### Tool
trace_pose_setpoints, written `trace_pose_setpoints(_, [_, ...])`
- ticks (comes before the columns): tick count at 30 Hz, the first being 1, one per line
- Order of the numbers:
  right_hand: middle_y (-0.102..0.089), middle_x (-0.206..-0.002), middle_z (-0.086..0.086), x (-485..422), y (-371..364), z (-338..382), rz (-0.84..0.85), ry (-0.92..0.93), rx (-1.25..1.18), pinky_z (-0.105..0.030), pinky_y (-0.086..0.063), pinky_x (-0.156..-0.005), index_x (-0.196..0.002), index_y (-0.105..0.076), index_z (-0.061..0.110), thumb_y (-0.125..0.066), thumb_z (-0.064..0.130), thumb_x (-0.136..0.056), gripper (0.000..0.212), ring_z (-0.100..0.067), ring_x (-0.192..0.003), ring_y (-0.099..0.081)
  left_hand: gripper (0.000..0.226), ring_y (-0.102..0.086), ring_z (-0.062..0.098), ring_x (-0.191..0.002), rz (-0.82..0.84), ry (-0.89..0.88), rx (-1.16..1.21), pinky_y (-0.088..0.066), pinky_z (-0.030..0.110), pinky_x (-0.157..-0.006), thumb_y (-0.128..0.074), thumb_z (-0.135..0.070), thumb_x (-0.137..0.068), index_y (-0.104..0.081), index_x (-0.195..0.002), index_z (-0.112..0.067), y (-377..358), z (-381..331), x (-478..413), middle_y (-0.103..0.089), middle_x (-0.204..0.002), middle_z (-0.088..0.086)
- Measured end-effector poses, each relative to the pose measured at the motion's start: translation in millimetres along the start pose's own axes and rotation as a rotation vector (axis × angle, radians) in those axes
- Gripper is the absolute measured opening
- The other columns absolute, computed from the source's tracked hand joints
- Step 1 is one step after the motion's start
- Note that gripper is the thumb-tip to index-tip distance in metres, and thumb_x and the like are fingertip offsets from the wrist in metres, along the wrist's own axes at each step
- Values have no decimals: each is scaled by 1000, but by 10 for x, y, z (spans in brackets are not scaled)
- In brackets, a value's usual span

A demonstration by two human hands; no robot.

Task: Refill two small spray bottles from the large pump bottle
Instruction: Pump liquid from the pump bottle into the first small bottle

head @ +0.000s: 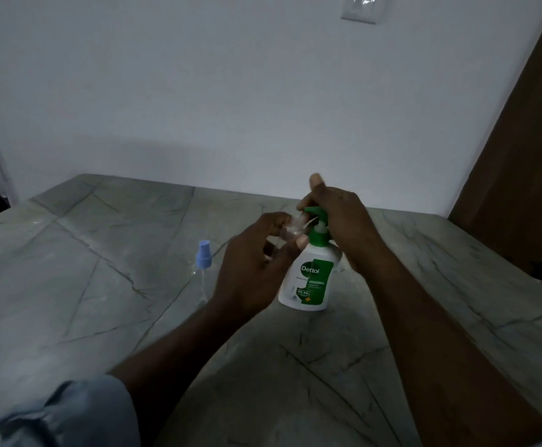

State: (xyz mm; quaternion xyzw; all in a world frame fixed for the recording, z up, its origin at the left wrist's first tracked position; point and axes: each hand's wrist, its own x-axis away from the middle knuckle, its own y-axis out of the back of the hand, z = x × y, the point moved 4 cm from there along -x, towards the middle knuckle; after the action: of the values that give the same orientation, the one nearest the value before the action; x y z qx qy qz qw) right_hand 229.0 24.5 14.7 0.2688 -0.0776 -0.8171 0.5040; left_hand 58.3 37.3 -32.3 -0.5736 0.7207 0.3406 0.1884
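Pump bottle (308, 279) under right hand (344, 221) — clear small bottle (290, 229) in left hand (253, 269)

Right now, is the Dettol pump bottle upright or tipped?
Upright: the Dettol pump bottle stands base down on the table, right hand on its green pump.

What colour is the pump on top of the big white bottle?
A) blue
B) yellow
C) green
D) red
C: the pump top of the big white bottle is green, and the right hand rests over it. The only blue thing is the cap of the small spray bottle lying on the table.
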Motion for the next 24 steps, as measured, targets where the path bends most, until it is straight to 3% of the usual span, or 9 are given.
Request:
trace_pose_setpoints(2, [-78,-80,1,-18,232,-191,-175,-39,-111,-36,-59,-71,-78,-74,26,-35,82,-88,69,-17,-73,-75,39,-70,6,-79,-4,11,0,-61,37,-65,-57,-57,-92,-60,-121,-30,-1,90,60,-70,-104,-14])
trace_pose_setpoints(4, [-78,-87,2,-80,625,-484,-377,-52,54,-33,-53,-74,-86,-73,24,-45,75,-88,58,-19,-84,-73,40,-70,5,-78,-6,15,4,-61,34,-64,-54,-61,-90,-57,-120,-34,-19,139,78,-69,-103,-15])
trace_pose_setpoints(5, [-77,-98,2,-125,790,-680,-377,-98,267,-32,-48,-78,-94,-73,24,-51,67,-89,49,-22,-95,-71,39,-70,5,-78,-11,16,0,-61,32,-63,-54,-61,-90,-56,-119,-35,-30,147,74,-69,-102,-15])
trace_pose_setpoints(7, [-70,-125,-6,-137,922,-1131,-180,-258,635,-29,-40,-85,-119,-69,20,-63,47,-94,38,-28,-115,-64,35,-69,4,-80,-17,21,-10,-60,32,-64,-55,-60,-91,-55,-117,-37,-52,140,62,-68,-102,-15])
trace_pose_setpoints(9, [-67,-132,-10,-73,899,-1503,-48,-342,706,-28,-41,-89,-126,-67,16,-68,30,-94,35,-29,-118,-62,31,-69,4,-81,-14,32,-11,-61,32,-65,-55,-58,-92,-53,-116,-38,-62,138,58,-67,-101,-16])
trace_pose_setpoints(14, [-73,-120,-2,-36,678,-1530,-15,-225,704,-18,-41,-87,-116,-73,22,-71,15,-90,27,-13,-102,-66,35,-69,9,-81,-5,61,-22,-61,39,-68,-56,-56,-92,-55,-118,-32,-58,156,68,-67,-104,-12])
trace_pose_setpoints(18, [-69,-102,12,40,344,-1249,97,-45,565,-2,-38,-65,-118,-67,30,-86,21,-77,46,11,-81,-58,40,-70,15,-81,-2,53,-29,-62,46,-67,-59,-51,-97,-58,-123,-21,-16,116,85,-68,-106,-7])
trace_pose_setpoints(21, [-62,-83,23,105,146,-1103,161,46,569,-3,-36,-62,-89,-64,39,-82,22,-83,26,14,-75,-55,54,-71,17,-80,-21,69,-26,-62,47,-67,-56,-56,-91,-58,-126,-16,44,95,85,-68,-107,-3])
trace_pose_setpoints(24, [-61,-78,23,166,82,-1085,200,44,489,-11,-42,-64,-75,-60,44,-74,8,-88,41,6,-73,-60,46,-71,18,-78,-33,66,-11,-62,48,-65,-60,-49,-95,-59,-126,-15,75,95,90,-68,-106,-2])
